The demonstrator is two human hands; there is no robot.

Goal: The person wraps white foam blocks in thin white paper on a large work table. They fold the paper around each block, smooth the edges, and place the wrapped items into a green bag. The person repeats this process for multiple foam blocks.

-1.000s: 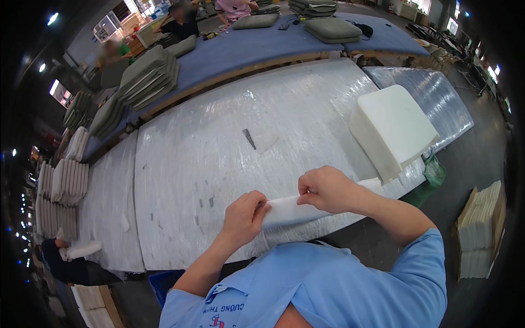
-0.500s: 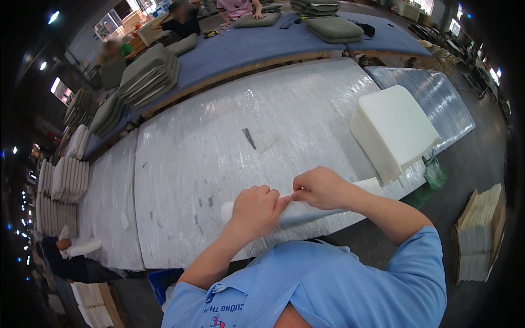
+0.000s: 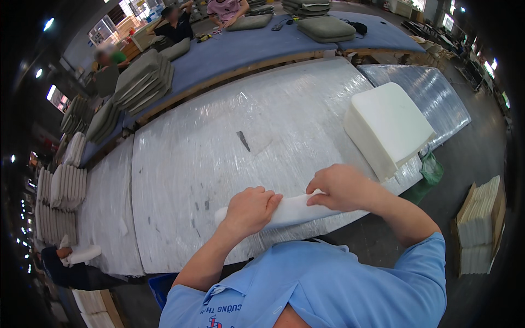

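Observation:
A long, white, soft-looking cushion stands on its edge at the near side of the plastic-wrapped table, close to my body. My left hand is closed over its left part, fingers curled across the top with the thumb along the upper edge. Further right, my right hand grips the same upper edge, its thumb and forefinger bent around the white material with a small gap between the tips. White surface shows between the two hands. The cushion's lower side and far face are mostly hidden.
A white block-like stack sits on the table's right end, near a green bag. Beyond runs a blue-topped table with grey-green cushions and people behind it. White sheets stand on the right floor; another person is far left.
My hands have drawn apart along the cushion's top edge: the right moved right and its thumb and forefinger parted a little, the left shifted slightly left. The whole view has tilted slightly.

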